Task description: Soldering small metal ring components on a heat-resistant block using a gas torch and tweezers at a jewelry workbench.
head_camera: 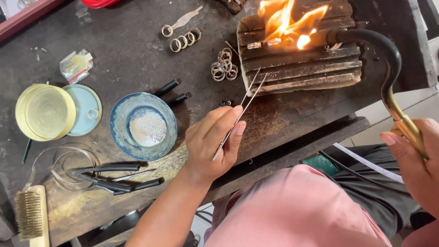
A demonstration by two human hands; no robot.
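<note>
Hands: left point(212, 142) holds tweezers point(240, 114), right point(418, 155) a torch point(388, 68); dish point(120, 132) holds powder point(147, 129).

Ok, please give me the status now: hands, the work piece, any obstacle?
Left hand holds tweezers. Right hand holds torch, flame on small metal pieces on charred block. Loose rings beside block.

left hand point(212, 142) pinching, right hand point(418, 155) gripping — both raised
</note>
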